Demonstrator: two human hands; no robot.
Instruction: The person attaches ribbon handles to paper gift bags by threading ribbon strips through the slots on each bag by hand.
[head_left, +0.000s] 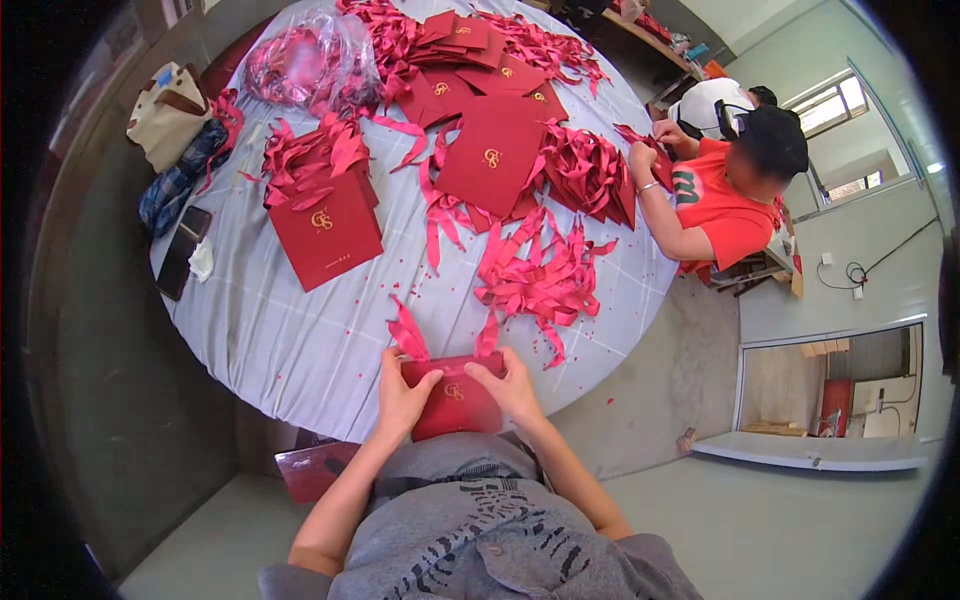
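Note:
A red paper gift bag (455, 407) with a gold emblem is held close to my body at the table's near edge. My left hand (407, 388) grips its upper left corner, thumb on the front face and fingers behind. At the upper right corner my right hand (508, 385) pinches the same edge, its thumb pointing inward. Two pink-red ribbon ends (408, 331) stick up from the top of the bag, one beside each hand. Beyond my hands lies a loose pile of pink ribbons (540, 275).
Finished-looking red bags (325, 230) with ribbons are stacked left of centre, and more bags (487, 155) lie farther back. A clear plastic sack (310, 65) of ribbon, a phone (184, 252) and a crumpled tissue (201, 260) rest on the round table (270, 340). A co-worker (735, 190) handles a red item at right.

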